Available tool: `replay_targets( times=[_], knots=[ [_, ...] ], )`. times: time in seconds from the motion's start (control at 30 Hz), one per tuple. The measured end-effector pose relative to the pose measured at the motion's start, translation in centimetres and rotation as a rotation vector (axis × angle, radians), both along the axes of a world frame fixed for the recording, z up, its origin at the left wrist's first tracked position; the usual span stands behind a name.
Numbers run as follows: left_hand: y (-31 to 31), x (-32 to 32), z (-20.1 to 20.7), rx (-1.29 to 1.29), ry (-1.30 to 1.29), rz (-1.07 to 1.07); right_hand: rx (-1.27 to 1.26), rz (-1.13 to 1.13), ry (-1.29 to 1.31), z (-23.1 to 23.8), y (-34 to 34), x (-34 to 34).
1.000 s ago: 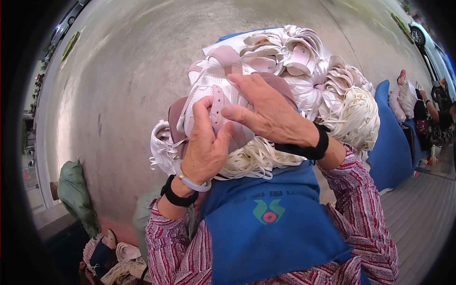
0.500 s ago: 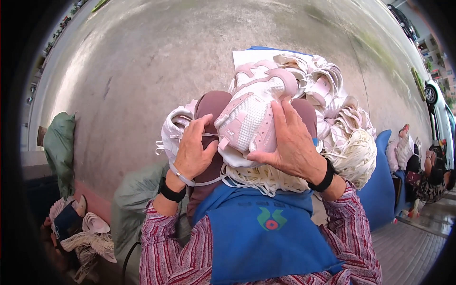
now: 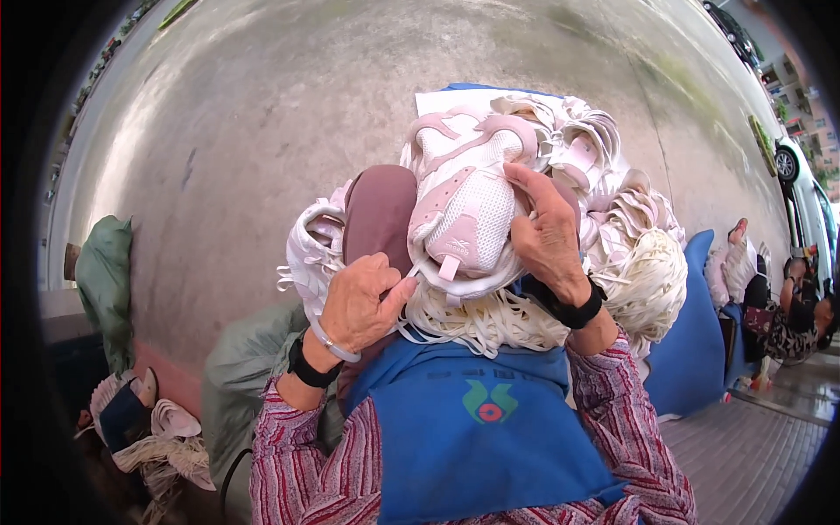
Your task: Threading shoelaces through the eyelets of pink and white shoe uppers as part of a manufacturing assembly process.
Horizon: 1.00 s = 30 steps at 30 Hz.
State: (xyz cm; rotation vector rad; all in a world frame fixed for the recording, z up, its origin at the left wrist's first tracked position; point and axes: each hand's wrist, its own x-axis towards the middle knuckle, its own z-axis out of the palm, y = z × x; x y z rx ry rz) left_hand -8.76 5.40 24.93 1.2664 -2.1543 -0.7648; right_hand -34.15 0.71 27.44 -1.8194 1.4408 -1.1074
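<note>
A white mesh and pink shoe upper (image 3: 471, 210) rests across my knees, its pull tab toward me. My left hand (image 3: 360, 302) is closed at its near left edge, thumb and finger pinching a white shoelace (image 3: 415, 268). At the upper's right side, my right hand (image 3: 553, 232) grips the edge between bent fingers and thumb. Part of that grip is hidden behind the fingers. Below the upper, a heap of cream shoelaces (image 3: 490, 324) lies on my blue apron (image 3: 490, 455).
Stacked pink-and-white uppers (image 3: 588, 150) lie beyond my right knee, beside a thick lace bundle (image 3: 646, 273). Another laced upper (image 3: 313, 238) is by my left knee. Green sacks (image 3: 105, 280) stand left. At far right sits another person (image 3: 796, 311) near a blue sheet (image 3: 691, 337).
The upper has turned more upright, its tab now nearer me. My left hand has lowered and closed on the lace. My right hand's spread fingers have curled around the upper's edge.
</note>
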Motion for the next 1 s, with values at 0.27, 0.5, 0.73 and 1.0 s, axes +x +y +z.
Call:
replay_targets(
  times=[0.27,0.5,0.73,1.0],
  knots=[
    [-3.6,-0.7,0.0,0.339,0.413,0.006,0.001,0.209,0.035,-0.5,0.3,-2.4],
    [-16.3,-0.2,0.2,0.735,0.172,0.135,-0.026,0.245,0.005,-0.3,0.4,-2.0],
    [-22.4,-2.7,-3.2,0.826,0.167,-0.081,-0.097,0.306,0.014,1.8,0.2,-2.2],
    [-24.6,-7.4,-0.1,0.551,0.396,-0.143,-0.073,0.232,0.187,0.8,-1.7,-2.1]
  ],
)
